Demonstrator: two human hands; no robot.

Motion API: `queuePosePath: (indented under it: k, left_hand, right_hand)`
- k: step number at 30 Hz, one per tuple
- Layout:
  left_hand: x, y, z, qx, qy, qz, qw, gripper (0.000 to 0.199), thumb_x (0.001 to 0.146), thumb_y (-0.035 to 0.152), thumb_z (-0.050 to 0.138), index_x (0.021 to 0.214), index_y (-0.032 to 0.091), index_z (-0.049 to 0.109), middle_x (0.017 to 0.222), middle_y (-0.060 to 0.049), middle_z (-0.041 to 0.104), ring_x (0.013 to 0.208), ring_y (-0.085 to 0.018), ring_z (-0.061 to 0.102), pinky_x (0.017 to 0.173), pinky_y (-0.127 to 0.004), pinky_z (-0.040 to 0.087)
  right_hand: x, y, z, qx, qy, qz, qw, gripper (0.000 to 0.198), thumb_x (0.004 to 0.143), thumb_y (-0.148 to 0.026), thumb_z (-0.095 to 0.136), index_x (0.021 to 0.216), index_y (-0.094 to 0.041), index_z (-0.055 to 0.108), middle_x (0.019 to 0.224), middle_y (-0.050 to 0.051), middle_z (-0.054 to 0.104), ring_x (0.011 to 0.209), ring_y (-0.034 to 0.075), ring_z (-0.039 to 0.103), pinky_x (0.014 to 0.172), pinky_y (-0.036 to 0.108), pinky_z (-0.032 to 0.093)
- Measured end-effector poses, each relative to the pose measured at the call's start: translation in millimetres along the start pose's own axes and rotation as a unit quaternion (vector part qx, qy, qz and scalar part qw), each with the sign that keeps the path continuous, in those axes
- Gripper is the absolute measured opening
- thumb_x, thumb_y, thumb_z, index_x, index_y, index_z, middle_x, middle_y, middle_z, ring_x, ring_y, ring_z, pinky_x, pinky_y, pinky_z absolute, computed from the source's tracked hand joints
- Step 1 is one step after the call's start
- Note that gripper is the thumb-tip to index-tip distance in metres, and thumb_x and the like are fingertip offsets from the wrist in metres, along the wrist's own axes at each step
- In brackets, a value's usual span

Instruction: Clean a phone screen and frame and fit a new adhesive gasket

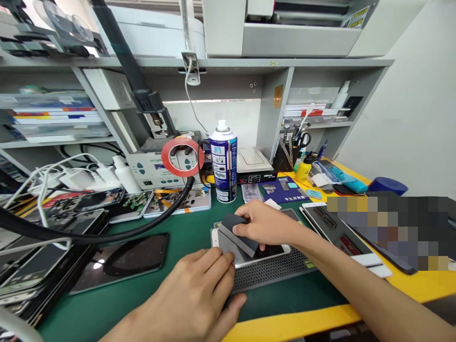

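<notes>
A white-framed phone (276, 251) lies face up on a grey perforated mat (263, 275) in front of me. My right hand (258, 223) is closed on a dark grey flat rectangular piece with a lighter band (238, 236), tilted on the phone's screen. At the near left corner of the phone, my left hand (203, 285) has its fingers bent together against the edge, the thumb lower down by the mat. The fingertips partly hide that corner. I cannot tell whether the dark piece is a scraper or a folded card.
A spray can (223, 161) stands behind the phone. Left of it are a red tape roll (183, 157) and a parts tray (178, 204). A black phone (124, 261) and stacked screens (67, 256) lie left; another white phone (338, 228) lies right. A black hose (117, 236) crosses the left side.
</notes>
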State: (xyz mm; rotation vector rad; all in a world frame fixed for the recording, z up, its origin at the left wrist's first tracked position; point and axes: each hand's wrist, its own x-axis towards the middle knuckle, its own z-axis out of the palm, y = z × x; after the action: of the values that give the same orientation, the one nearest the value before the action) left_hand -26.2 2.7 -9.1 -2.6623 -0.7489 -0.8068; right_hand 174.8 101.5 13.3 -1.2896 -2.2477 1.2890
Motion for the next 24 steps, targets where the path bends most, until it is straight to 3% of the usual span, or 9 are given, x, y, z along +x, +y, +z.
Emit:
queuePosePath:
  k: [5,8,11,13,17,21,24]
  left_hand:
    - [2.3,8.8,1.8,0.051,-0.009,0.026,0.998,0.022,0.095,0.026,0.056,0.097,0.011,0.071,0.091,-0.012,0.077,0.085,-0.027,0.072,0.075,-0.041,0.06]
    - [11.4,26.6,10.8,0.128,-0.021,0.072,0.989,0.023,0.097,0.03,0.057,0.101,0.013,0.071,0.107,-0.01,0.077,0.097,-0.027,0.071,0.09,-0.042,0.056]
    - [27.6,49.0,27.5,0.151,-0.037,0.116,0.981,0.035,0.101,0.041,0.049,0.11,0.014,0.069,0.117,-0.01,0.075,0.107,-0.027,0.069,0.094,-0.039,0.052]
    - [39.7,62.1,40.6,0.161,-0.043,0.08,0.983,0.043,0.1,0.047,0.048,0.12,0.013,0.065,0.124,-0.016,0.072,0.116,-0.032,0.065,0.1,-0.044,0.047]
    - [57.8,78.0,60.4,0.144,-0.105,-0.001,0.984,0.079,0.093,0.072,0.039,0.134,0.006,0.056,0.135,-0.028,0.062,0.127,-0.042,0.057,0.105,-0.055,0.042]
    - [63.2,84.6,66.6,0.107,-0.139,-0.061,0.983,0.083,0.093,0.071,0.039,0.14,0.003,0.05,0.143,-0.033,0.053,0.131,-0.048,0.052,0.107,-0.06,0.038]
    - [62.9,86.5,68.2,0.106,-0.135,-0.069,0.983,0.081,0.093,0.07,0.04,0.139,0.003,0.051,0.14,-0.033,0.056,0.13,-0.049,0.053,0.107,-0.06,0.038]
  right_hand:
    - [1.0,-3.2,0.8,-0.005,0.011,-0.001,1.0,0.013,0.079,-0.029,0.058,0.074,-0.018,0.061,0.064,-0.002,0.058,0.042,0.013,0.057,0.035,0.022,0.04]
    - [1.1,-3.5,1.4,-0.004,0.018,0.002,1.0,0.012,0.077,-0.028,0.059,0.072,-0.018,0.062,0.064,-0.002,0.058,0.043,0.013,0.056,0.037,0.022,0.041]
    - [1.3,-2.1,1.9,-0.007,0.025,0.007,1.0,0.012,0.076,-0.03,0.059,0.074,-0.018,0.063,0.066,-0.002,0.059,0.045,0.012,0.055,0.038,0.022,0.039]
    - [1.0,-1.8,1.7,-0.012,0.026,0.013,0.999,0.013,0.076,-0.031,0.058,0.075,-0.019,0.063,0.065,-0.003,0.058,0.044,0.012,0.053,0.038,0.023,0.037]
    - [-0.3,-5.5,0.2,-0.031,0.036,0.016,0.999,0.013,0.074,-0.031,0.058,0.07,-0.019,0.061,0.06,-0.005,0.053,0.046,0.012,0.046,0.041,0.024,0.032]
    - [-0.8,-10.4,-0.4,-0.049,0.058,0.001,0.997,0.012,0.071,-0.029,0.061,0.063,-0.02,0.059,0.059,-0.005,0.048,0.057,0.013,0.041,0.048,0.026,0.028]
    - [0.0,-11.0,-0.3,-0.054,0.063,-0.004,0.997,0.011,0.07,-0.029,0.061,0.062,-0.021,0.059,0.059,-0.005,0.046,0.059,0.013,0.039,0.05,0.027,0.025]
